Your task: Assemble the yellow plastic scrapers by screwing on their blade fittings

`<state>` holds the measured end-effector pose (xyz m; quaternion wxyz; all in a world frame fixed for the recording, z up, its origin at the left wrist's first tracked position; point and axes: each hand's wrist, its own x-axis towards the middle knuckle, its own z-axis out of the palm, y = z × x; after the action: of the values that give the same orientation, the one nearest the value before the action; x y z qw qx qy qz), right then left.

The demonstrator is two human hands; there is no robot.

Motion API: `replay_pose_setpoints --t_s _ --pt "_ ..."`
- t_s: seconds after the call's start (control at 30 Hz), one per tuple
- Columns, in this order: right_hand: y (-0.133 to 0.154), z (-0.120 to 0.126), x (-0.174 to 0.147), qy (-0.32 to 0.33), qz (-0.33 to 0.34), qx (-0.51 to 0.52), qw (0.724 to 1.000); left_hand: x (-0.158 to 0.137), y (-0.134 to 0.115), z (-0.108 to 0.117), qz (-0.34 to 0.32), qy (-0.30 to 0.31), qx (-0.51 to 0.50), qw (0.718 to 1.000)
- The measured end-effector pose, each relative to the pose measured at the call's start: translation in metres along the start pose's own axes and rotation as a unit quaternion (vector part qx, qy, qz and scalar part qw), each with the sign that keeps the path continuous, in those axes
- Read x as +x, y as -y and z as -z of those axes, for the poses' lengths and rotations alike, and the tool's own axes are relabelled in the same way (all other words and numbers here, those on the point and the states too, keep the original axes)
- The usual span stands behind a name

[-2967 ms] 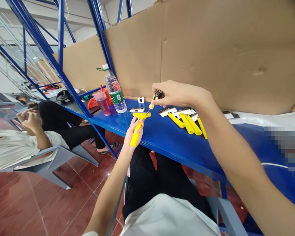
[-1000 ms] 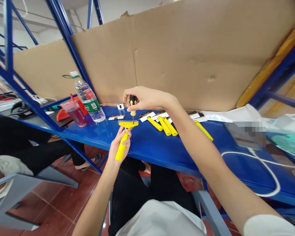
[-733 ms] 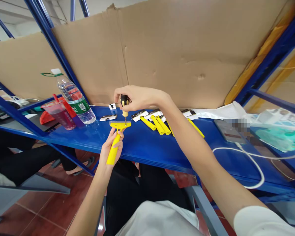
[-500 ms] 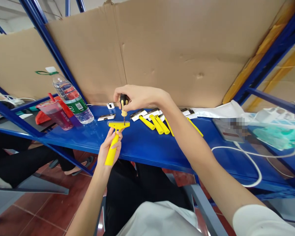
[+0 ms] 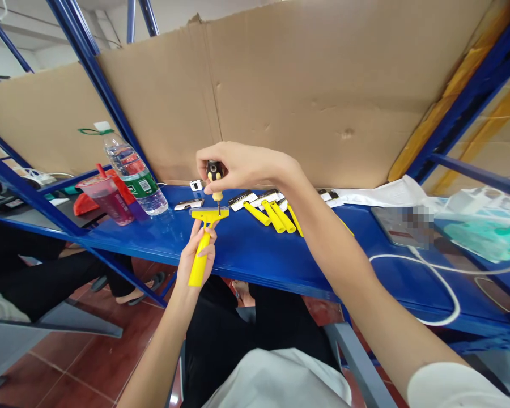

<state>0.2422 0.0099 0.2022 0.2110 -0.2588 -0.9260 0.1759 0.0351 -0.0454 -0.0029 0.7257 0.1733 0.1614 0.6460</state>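
My left hand (image 5: 199,249) is wrapped round the handle of a yellow scraper (image 5: 199,263), whose wide head points up and away from me. Above it, my right hand (image 5: 233,164) grips a black and cream screwdriver (image 5: 216,195) from the top. The screwdriver stands upright, and its thin shaft meets the right part of the scraper head. Whether a screw sits under the tip is too small to tell. Behind my right forearm, several yellow handles (image 5: 272,216) lie on the blue shelf, with white and black cards (image 5: 242,200) beside them.
A water bottle (image 5: 138,175) and a pink cup (image 5: 106,198) stand at the left of the blue shelf (image 5: 246,249). Cardboard (image 5: 301,96) closes off the back. At the right lie a phone (image 5: 395,226), a white cable (image 5: 446,289) and plastic bags (image 5: 480,235). Another person's legs (image 5: 34,272) show at left.
The whole view has shifted slightly, so things appear a little further right. Both hands keep their hold, and the screwdriver still stands on the scraper head.
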Motion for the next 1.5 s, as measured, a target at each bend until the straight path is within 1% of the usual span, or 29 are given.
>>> replay_pose_setpoints --t_s 0.13,0.2,0.37,0.47,0.53,0.6,0.7,0.87,0.93,1.0,1.1,1.23,1.43,1.5 --pt "-0.004 0.000 0.000 0.033 0.031 0.002 0.999 0.000 -0.001 -0.001 -0.001 0.004 -0.025 1.000" --pt "-0.004 0.001 0.001 0.037 0.036 0.005 0.999 0.001 -0.001 0.001 -0.002 0.007 -0.024 1.000" --pt "-0.006 -0.001 0.003 -0.009 0.040 -0.019 0.999 0.002 -0.002 0.005 0.005 0.023 -0.005 1.000" --pt "-0.009 -0.004 0.003 -0.033 0.017 -0.038 0.999 0.003 -0.002 0.007 0.004 0.033 -0.009 0.999" --pt "-0.012 -0.004 0.002 -0.029 -0.010 -0.035 0.999 0.003 -0.002 0.007 0.003 0.026 -0.007 1.000" --pt "-0.013 -0.003 0.002 -0.013 -0.021 -0.032 0.999 0.003 -0.002 0.006 0.000 0.013 -0.005 1.000" --pt "-0.010 0.000 0.003 -0.007 0.002 -0.035 0.999 0.003 -0.002 0.005 -0.007 0.002 -0.007 1.000" --pt "-0.005 -0.004 0.006 -0.034 0.030 -0.047 0.998 0.003 -0.002 0.005 -0.002 -0.002 -0.009 1.000" --pt "-0.006 -0.008 0.007 -0.035 0.028 -0.054 0.998 0.003 -0.002 0.005 0.000 -0.003 -0.014 1.000" --pt "-0.008 -0.011 0.008 -0.020 0.011 -0.053 0.998 0.003 -0.002 0.004 0.004 0.002 -0.013 1.000" --pt "-0.009 -0.012 0.008 -0.003 0.011 -0.026 1.000 0.003 -0.002 0.003 0.004 0.002 -0.006 1.000" --pt "-0.006 -0.011 0.009 -0.026 0.043 -0.014 0.999 0.002 -0.002 0.002 0.000 -0.005 -0.002 1.000" --pt "-0.014 -0.016 0.015 -0.047 0.010 -0.060 0.997 0.002 -0.001 0.002 -0.005 -0.016 0.009 1.000" --pt "-0.016 -0.017 0.016 -0.052 0.011 -0.068 0.996 0.002 -0.001 0.003 -0.007 -0.015 -0.002 1.000"
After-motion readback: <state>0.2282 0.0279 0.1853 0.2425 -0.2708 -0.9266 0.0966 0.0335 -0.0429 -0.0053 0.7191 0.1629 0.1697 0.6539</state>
